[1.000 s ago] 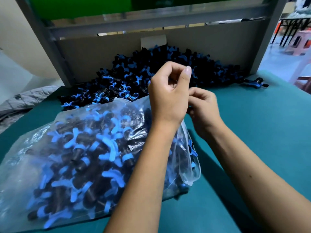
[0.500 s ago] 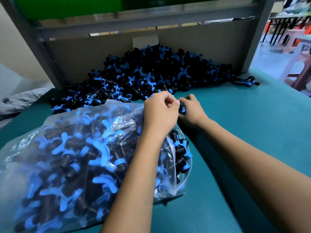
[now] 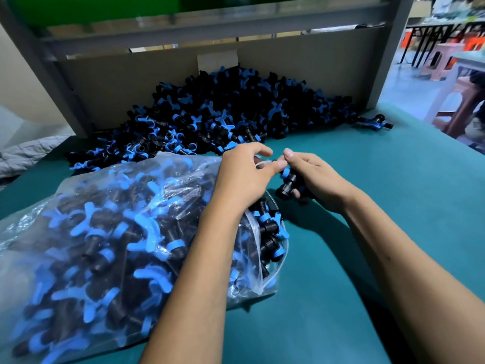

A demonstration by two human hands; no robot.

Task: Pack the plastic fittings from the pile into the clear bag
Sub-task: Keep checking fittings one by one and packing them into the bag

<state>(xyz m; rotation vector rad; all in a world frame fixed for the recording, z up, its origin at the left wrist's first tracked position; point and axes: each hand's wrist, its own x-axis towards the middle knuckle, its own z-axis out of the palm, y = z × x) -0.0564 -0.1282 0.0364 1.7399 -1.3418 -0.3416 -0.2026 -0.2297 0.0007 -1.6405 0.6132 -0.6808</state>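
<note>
At the left lies the clear plastic bag [image 3: 110, 232], on its side on the teal table cover [image 3: 380, 206], already stuffed with black plastic fittings with blue wing handles. Its mouth faces right, and a few fittings [image 3: 270, 232] sit right at the opening, half out of the film.

Behind it, against the grey back panel [image 3: 157, 74], the loose pile of the same black-and-blue fittings [image 3: 236, 114] is heaped high, so a lot is not yet packed. One stray fitting [image 3: 376, 122] lies apart at the far right of the pile.

The left hand [image 3: 244, 177] is at the bag's upper lip, fingers curled and pinching what looks like a twisted strand of the clear film at the rim. Just beside it, the right hand [image 3: 312, 179] is clenched round a couple of black-and-blue fittings [image 3: 287, 185], its thumb tip close to the left fingers.

From where I stand the risk is at that mouth. The bag looks near full and lies flat, so I'd expect that pushing more in, or letting the lip sag, could roll the fittings at the opening out onto the cloth. A hard tug on that thin pinched edge might stretch or tear the film. The handful in the right hand also looks loosely gathered, and one could slip before it reaches the opening.
</note>
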